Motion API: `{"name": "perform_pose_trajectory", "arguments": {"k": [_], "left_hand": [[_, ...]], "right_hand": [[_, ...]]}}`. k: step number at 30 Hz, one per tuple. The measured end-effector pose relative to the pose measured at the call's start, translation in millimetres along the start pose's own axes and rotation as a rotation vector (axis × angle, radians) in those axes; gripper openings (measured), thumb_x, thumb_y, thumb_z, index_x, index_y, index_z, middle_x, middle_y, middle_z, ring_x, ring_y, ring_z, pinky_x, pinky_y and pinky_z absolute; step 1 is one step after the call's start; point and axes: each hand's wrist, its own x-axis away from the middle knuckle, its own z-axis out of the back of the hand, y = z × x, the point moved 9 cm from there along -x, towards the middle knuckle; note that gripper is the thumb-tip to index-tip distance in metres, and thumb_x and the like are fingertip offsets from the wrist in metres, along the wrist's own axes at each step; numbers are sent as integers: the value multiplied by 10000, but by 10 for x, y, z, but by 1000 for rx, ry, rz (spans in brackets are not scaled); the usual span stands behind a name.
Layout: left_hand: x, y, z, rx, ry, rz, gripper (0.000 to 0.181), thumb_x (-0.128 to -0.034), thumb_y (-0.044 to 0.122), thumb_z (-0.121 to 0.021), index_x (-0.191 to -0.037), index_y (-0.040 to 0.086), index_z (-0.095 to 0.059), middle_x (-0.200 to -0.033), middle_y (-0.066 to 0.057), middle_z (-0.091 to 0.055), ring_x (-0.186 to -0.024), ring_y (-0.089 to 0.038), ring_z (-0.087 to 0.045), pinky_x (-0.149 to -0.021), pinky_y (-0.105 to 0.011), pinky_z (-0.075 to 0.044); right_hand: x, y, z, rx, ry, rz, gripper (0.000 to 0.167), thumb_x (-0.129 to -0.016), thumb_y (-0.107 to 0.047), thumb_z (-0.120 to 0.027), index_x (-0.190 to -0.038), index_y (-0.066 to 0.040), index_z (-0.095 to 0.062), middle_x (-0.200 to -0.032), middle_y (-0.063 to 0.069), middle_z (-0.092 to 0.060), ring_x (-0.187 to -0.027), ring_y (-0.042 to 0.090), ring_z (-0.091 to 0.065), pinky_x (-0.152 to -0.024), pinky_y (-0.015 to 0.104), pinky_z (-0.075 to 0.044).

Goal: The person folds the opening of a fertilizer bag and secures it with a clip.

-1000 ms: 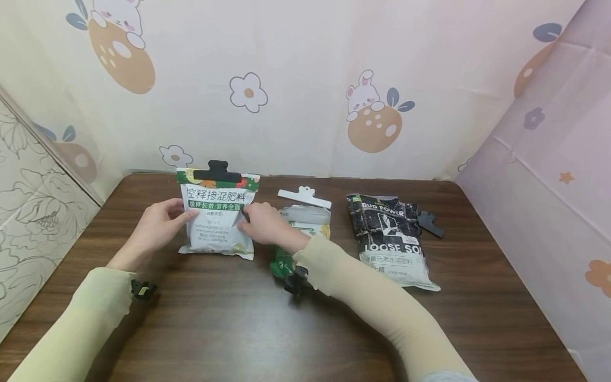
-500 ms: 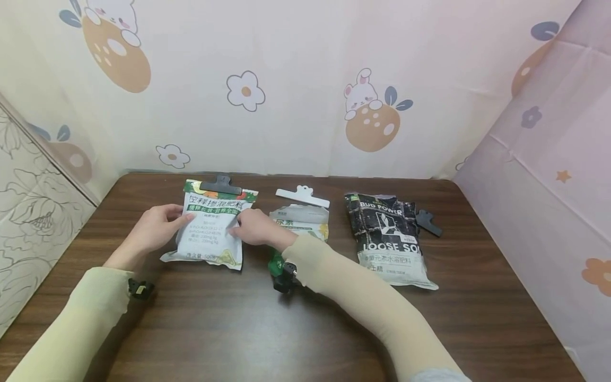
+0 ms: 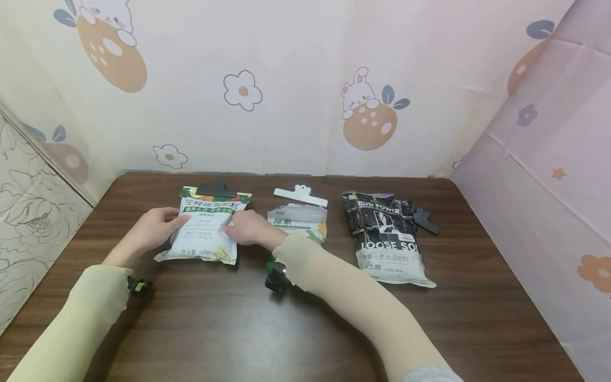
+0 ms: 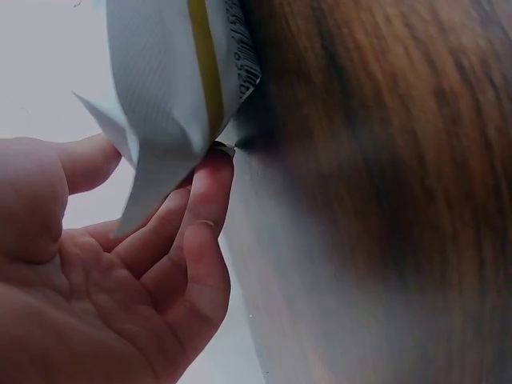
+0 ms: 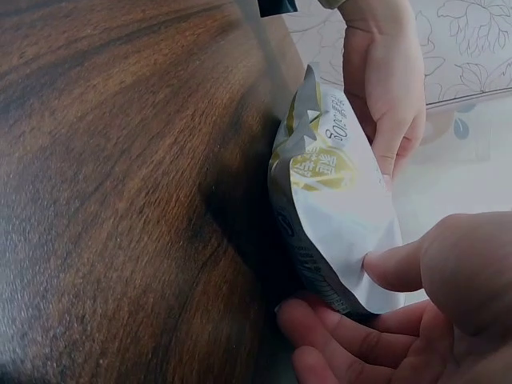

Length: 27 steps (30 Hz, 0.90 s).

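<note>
By the thumb and fingers of the left hand [image 3: 155,232], the left edge of a white plastic pouch with a green printed band [image 3: 202,233] is gripped; its right edge is pinched by the right hand [image 3: 253,228], the thumb laid on the front and the fingers curled beneath. The pouch is held printed face up over the left part of a dark brown wood-grain table [image 3: 215,329]; whether its underside is borne by the table cannot be told. Its top edge is clamped by a black clip [image 3: 217,190]. To its right, a white-and-green packet [image 3: 303,216] is partly hidden by the right arm, with a white clip [image 3: 300,196] placed just behind. Farther right, a black-and-white bag [image 3: 384,233] is flanked by a dark grey clip [image 3: 426,220].
</note>
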Motion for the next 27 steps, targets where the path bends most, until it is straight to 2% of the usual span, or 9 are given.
{"name": "perform_pose_trajectory", "arguments": {"k": [4, 10, 15, 17, 20, 23, 27], "left_hand": [[9, 7, 9, 0, -11, 12, 764, -1019, 513, -478, -1413, -137, -402, -1322, -356, -498, -1136, -455, -497, -922, -614, -414], [32, 18, 27, -8, -16, 23, 788, -1009, 552, -464, -1426, -113, -398, -1355, -354, -473, -1208, -489, -459, -957, -648, -378], [49, 29, 38, -13, -12, 20, 813, -997, 571, -471, -1440, -104, -378, -1374, -357, -456, -1257, -503, -426, -984, -662, -347], [52, 34, 38, -10, -14, 13, 812, -996, 569, -477, -1445, -100, -374, -1376, -355, -456, -1261, -501, -426, -985, -660, -350], [56, 42, 46, 5, -13, 11, 813, -992, 578, -477, -1453, -83, -368, -1391, -350, -444, -1278, -502, -414, -989, -659, -348], [57, 55, 62, 27, 0, 9, 804, -993, 582, -469, -1461, -63, -361, -1407, -336, -429, -1293, -495, -399, -1000, -663, -335], [61, 116, 90, 49, 23, -9, 793, -997, 582, -455, -1475, -42, -350, -1432, -317, -408, -1313, -476, -386, -1018, -659, -316]], "right_hand": [[18, -1, 27, 18, 14, 20, 399, -1020, -400, -534, -747, -117, -602, -603, 0, -431, -519, 140, -434, -520, 258, -360], [67, -7, 75, 50, 9, 37, 353, -1011, -410, -541, -845, -115, -643, -676, 15, -484, -600, 161, -483, -562, 271, -383], [89, 19, 82, 35, -23, 50, 371, -1000, -413, -562, -757, -135, -603, -629, -5, -460, -550, 144, -442, -535, 264, -356], [95, 30, 84, 13, -39, 68, 401, -1007, -402, -563, -716, -127, -571, -599, -6, -493, -520, 135, -443, -519, 256, -340], [115, 44, 104, -16, -61, 101, 408, -1021, -385, -558, -721, -110, -589, -618, 12, -610, -529, 123, -533, -523, 246, -355], [151, 50, 144, -34, -78, 124, 375, -1027, -377, -552, -823, -90, -683, -730, 28, -704, -632, 129, -640, -569, 246, -403], [211, 44, 239, -48, -82, 129, 348, -1030, -378, -546, -1003, -92, -742, -811, 36, -735, -723, 143, -678, -627, 261, -444]]}}
